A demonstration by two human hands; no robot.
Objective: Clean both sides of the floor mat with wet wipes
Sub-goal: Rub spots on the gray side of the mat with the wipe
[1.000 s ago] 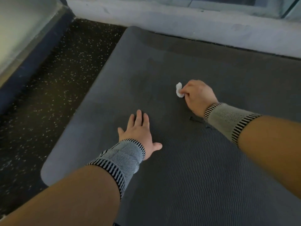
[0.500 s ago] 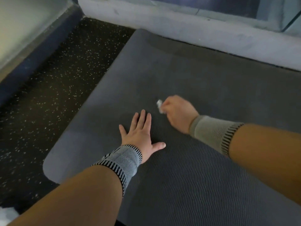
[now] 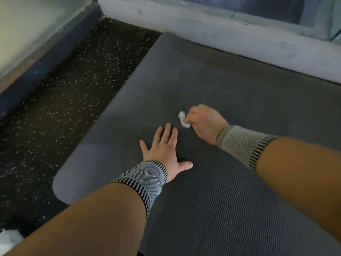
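A dark grey floor mat (image 3: 212, 80) with a wavy ribbed surface lies flat on the floor and fills most of the view. My left hand (image 3: 164, 148) presses flat on the mat with its fingers spread. Just beyond it to the right, my right hand (image 3: 203, 121) grips a small crumpled white wet wipe (image 3: 183, 119) and holds it against the mat. Both wrists wear knitted striped bands.
Black speckled flooring (image 3: 60, 93) lies left of the mat. A pale concrete ledge (image 3: 221, 32) runs along the mat's far edge, and a dark skirting with a light wall (image 3: 27, 34) stands at the left. Something white (image 3: 9, 239) shows at the bottom-left corner.
My right hand drew the wipe toward me and leftward across the mat, close to my left hand's fingertips. The left hand stayed planted.
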